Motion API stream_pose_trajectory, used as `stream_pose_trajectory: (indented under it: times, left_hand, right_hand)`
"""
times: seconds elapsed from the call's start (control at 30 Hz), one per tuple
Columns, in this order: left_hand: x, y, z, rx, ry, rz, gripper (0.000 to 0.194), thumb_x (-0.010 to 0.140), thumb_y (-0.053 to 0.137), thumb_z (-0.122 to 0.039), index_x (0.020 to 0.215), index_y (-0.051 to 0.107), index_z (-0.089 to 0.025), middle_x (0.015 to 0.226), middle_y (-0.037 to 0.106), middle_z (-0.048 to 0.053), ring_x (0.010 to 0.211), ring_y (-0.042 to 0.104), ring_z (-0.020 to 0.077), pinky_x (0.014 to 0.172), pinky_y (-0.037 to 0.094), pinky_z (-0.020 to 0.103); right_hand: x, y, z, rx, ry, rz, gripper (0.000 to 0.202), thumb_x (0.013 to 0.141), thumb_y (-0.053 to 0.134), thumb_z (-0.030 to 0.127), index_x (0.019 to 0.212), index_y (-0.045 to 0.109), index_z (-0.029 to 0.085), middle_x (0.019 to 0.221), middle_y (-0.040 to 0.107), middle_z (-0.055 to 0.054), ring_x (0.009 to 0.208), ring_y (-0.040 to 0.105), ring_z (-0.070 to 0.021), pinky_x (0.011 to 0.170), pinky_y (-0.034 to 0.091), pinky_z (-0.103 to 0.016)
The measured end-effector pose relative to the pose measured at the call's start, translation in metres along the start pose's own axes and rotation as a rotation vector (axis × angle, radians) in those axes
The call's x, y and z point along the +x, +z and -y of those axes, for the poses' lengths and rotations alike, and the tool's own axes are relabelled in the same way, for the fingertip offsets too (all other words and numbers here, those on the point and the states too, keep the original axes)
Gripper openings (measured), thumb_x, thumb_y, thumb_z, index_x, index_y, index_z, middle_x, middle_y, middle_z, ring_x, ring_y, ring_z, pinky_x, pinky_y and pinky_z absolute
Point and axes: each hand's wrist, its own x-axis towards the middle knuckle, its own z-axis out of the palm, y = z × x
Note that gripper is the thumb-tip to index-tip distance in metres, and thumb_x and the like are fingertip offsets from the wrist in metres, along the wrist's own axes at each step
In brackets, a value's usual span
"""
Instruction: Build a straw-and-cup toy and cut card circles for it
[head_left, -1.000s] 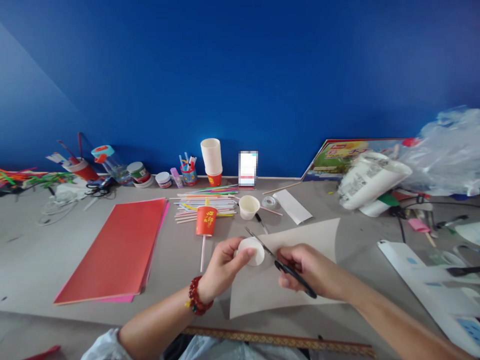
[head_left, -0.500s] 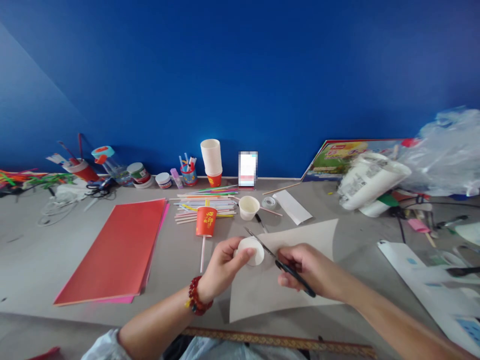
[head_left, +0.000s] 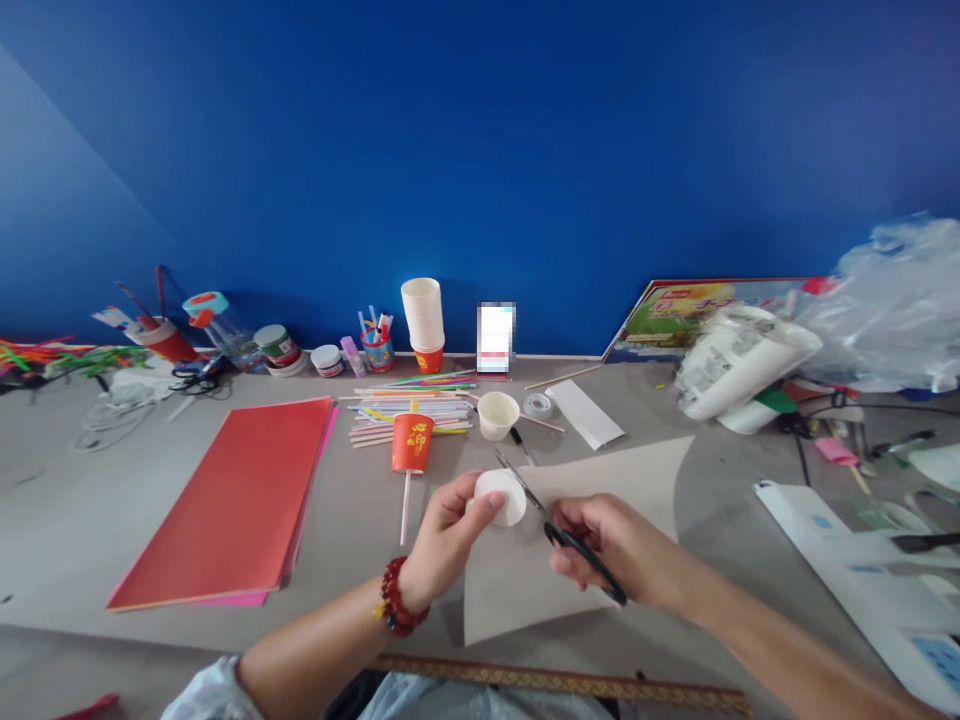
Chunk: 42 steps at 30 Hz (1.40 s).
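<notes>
Between thumb and fingers, my left hand (head_left: pixel 450 530) pinches a small white paper disc (head_left: pixel 504 500). My right hand (head_left: pixel 611 550) grips black-handled scissors (head_left: pixel 585 560), whose blades point up and left beside the disc's right edge. Below both hands lies a large whitish sheet (head_left: pixel 517 590) with its right corner curling. Beyond the disc stands a white paper cup (head_left: pixel 498 415). Left of that cup, a red paper cup (head_left: pixel 412 443) has a straw (head_left: pixel 406 510) sticking out toward me. Whether the blades touch the disc is not clear.
Red paper sheets (head_left: pixel 232 500) lie at left. Behind the red cup are many straws (head_left: pixel 375 408). Stacked cups (head_left: pixel 423 315), a phone (head_left: pixel 496 335) and jars (head_left: pixel 328 361) line the wall. A tape roll (head_left: pixel 538 404) and white strip (head_left: pixel 585 413) sit centrally; plastic-wrapped cups (head_left: pixel 742 360) are at right.
The disc and my left hand have shifted and turned slightly. The scissors have rotated a little in my right hand. The large sheet has slid slightly to the right.
</notes>
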Motion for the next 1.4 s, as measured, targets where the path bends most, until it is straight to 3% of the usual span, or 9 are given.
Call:
stream_pose_trajectory:
  times: [0.1,0.4,0.57,0.8,0.97,1.4]
  left_hand:
    - [0.001,-0.002,-0.005,0.062,0.028,0.03,0.032,0.088,0.061,-0.045,0.081,0.068,-0.015,0.081,0.06,0.003,0.075,0.049,0.0148,0.071,0.042,0.024]
    - [0.002,-0.003,-0.014,0.088,0.07,0.114,0.032,0.091,0.058,-0.042,0.078,0.065,-0.014,0.078,0.055,0.002,0.072,0.046,0.0135,0.068,0.039,0.024]
    - [0.002,-0.003,-0.019,0.09,0.069,0.144,0.033,0.091,0.057,-0.041,0.075,0.063,-0.014,0.075,0.051,0.001,0.069,0.043,0.0126,0.064,0.038,0.023]
    - [0.002,-0.004,-0.017,0.102,0.056,0.157,0.034,0.091,0.057,-0.044,0.077,0.064,-0.014,0.077,0.054,0.002,0.07,0.045,0.0133,0.065,0.038,0.024]
    - [0.004,-0.007,-0.019,0.132,0.045,0.197,0.033,0.091,0.056,-0.045,0.082,0.067,-0.014,0.076,0.056,0.002,0.07,0.046,0.0138,0.066,0.039,0.024]
    - [0.008,-0.013,-0.03,0.215,0.059,0.285,0.033,0.093,0.054,-0.044,0.084,0.064,-0.013,0.077,0.055,0.003,0.072,0.045,0.0146,0.067,0.038,0.025]
  right_hand:
    - [0.001,-0.003,0.007,-0.04,-0.019,0.013,0.036,0.078,0.069,0.047,0.068,0.046,0.02,0.06,0.055,0.003,0.05,0.047,-0.0106,0.048,0.037,-0.023]
    - [0.001,-0.014,0.016,-0.235,-0.053,-0.018,0.041,0.071,0.078,0.045,0.066,0.046,0.019,0.062,0.04,0.005,0.058,0.034,-0.0101,0.049,0.029,-0.021]
    - [0.002,-0.017,0.01,-0.216,-0.074,-0.019,0.043,0.07,0.078,0.049,0.066,0.048,0.019,0.061,0.041,0.005,0.057,0.037,-0.0102,0.048,0.029,-0.021]
    - [0.001,-0.018,0.004,-0.121,-0.032,0.057,0.038,0.079,0.069,0.05,0.069,0.05,0.02,0.059,0.057,0.003,0.051,0.048,-0.0111,0.047,0.036,-0.023]
    - [0.001,-0.02,0.002,-0.173,-0.027,-0.002,0.039,0.077,0.072,0.046,0.064,0.047,0.02,0.057,0.053,0.004,0.05,0.047,-0.0102,0.043,0.031,-0.021]
    - [-0.001,-0.028,0.012,-0.276,-0.094,0.011,0.048,0.073,0.075,0.054,0.061,0.044,0.02,0.055,0.047,0.005,0.049,0.042,-0.0095,0.043,0.028,-0.02]
